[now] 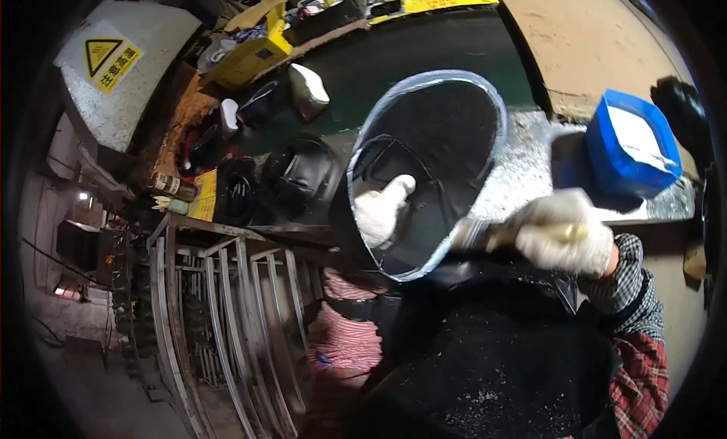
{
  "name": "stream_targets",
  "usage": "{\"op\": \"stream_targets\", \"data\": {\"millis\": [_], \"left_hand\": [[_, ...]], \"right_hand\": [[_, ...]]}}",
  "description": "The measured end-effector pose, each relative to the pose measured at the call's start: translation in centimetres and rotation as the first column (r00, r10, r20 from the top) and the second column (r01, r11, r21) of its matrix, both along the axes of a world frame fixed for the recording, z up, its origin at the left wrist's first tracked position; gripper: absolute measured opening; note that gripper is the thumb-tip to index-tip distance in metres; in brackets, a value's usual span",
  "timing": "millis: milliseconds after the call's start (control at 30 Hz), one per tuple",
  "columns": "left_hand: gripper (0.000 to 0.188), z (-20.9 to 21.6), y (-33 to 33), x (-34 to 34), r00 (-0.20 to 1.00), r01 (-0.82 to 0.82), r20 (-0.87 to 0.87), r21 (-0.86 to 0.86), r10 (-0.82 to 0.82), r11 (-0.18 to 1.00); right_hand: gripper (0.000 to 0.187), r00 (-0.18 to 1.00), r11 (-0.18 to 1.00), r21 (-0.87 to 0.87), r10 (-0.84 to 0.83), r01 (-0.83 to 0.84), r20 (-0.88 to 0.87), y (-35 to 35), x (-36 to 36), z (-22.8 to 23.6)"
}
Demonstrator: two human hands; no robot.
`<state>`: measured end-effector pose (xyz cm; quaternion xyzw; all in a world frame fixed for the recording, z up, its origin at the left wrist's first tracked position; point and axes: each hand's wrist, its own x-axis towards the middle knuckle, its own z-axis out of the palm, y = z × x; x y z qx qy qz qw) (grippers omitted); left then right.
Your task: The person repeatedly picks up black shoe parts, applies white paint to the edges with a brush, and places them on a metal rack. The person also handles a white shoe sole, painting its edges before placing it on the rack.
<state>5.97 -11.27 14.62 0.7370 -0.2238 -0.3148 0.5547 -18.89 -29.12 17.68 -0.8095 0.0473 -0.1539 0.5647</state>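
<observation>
A black leather-like piece [462, 129], shaped like a shoe upper, has a wide oval edge rimmed in pale whitish-blue. My white-gloved left hand [380, 212] grips its left side, thumb pressed on the dark inner face; the other fingers are hidden. A flat brush [477, 235] meets the lower right of the rim. Its handle is inside my gloved right hand [566, 233], which is closed and smeared by motion. Right of that hand stands a blue plastic tub [640, 147] with white material in it.
Black shoe-like pieces [299, 174] and white-and-dark pieces [309, 92] lie on the dark green bench [454, 45]. A metal rack [219, 310] stands lower left. Yellow boxes [250, 57] line the back left. A grey housing [129, 68] bears a yellow warning label. Brown board [583, 45] covers the back right.
</observation>
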Motion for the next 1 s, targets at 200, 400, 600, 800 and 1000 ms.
{"op": "stream_targets", "data": {"millis": [200,400,600,800,1000], "left_hand": [[0.028,-3.4,3.1,-1.5,0.864,-0.019,0.5,-0.082,0.058,0.996],[0.028,-0.8,2.9,-6.5,0.96,-0.209,-0.238,-0.248,0.15,0.946],[0.045,-2.4,1.5,-6.2,0.919,-0.244,-0.391,-0.44,0.061,0.864],[0.035,-6.1,-1.6,5.2,0.403,-0.063,0.889,0.263,-0.217,0.963],[0.038,-6.0,-8.3,12.5,0.967,-0.256,-0.167,-0.605,0.195,0.754]], "right_hand": [[0.032,0.946,0.887,-0.45,0.053,0.102,0.32,1.0,-3.0,0.9],[0.035,0.702,0.789,-0.045,-0.517,0.613,0.49,-5.8,-2.1,-1.2],[0.032,0.924,0.958,-0.28,0.051,0.061,0.378,-3.4,-2.0,-3.4],[0.026,0.942,0.967,-0.214,-0.061,0.138,0.33,-3.8,-2.4,-6.8],[0.028,0.95,0.961,-0.204,-0.122,0.185,0.288,-4.4,-1.7,-7.0]]}}
